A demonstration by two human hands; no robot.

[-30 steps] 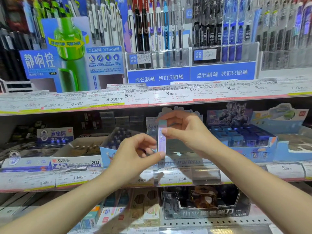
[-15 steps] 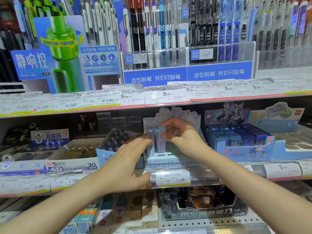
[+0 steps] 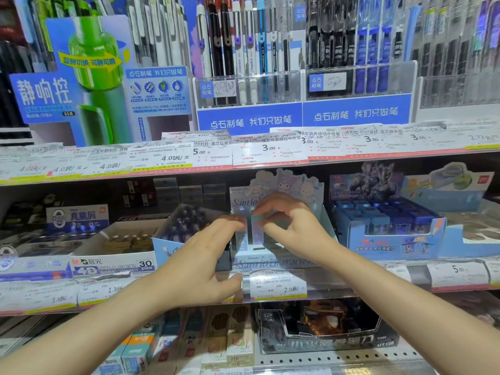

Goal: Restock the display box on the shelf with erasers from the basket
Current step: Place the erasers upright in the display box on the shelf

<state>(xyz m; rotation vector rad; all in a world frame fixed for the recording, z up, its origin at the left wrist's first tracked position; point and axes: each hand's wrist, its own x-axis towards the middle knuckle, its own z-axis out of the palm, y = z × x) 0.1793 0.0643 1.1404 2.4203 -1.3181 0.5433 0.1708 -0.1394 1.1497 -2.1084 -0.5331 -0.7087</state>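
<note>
The right hand is deeper in the display box than half a second ago, its fingers curled with the tips pinching the top of the upright pale lilac eraser, which now stands lower in the box's slots. A second ago that eraser was held in the air between both hands, out in front of the shelf. The left hand has let go of it and lies with fingers straight and together, their tips reaching the box's left edge just beside the eraser, thumb out over the shelf's price strip.

Behind the right hand the box's header card shows cartoon characters and the word "Sanrio"; below it the box front reads "Sanrio characters", partly smeared. The price tag under the left thumb reads "2.0元". Left of the left hand a white carton is printed "M&G", "4D ERASER" and "30 pcs". Right of the right hand a blue box holds small blue items, too blurred to name. Above both hands, pen racks carry the banner "点石制笔 我们只做笔", and tags read "3.00", "5.00" and "4.01元/支".

The basket is out of view. The right palm hides most of the box's interior, so its fill cannot be told. Whether the left fingertips touch the eraser cannot be told.
</note>
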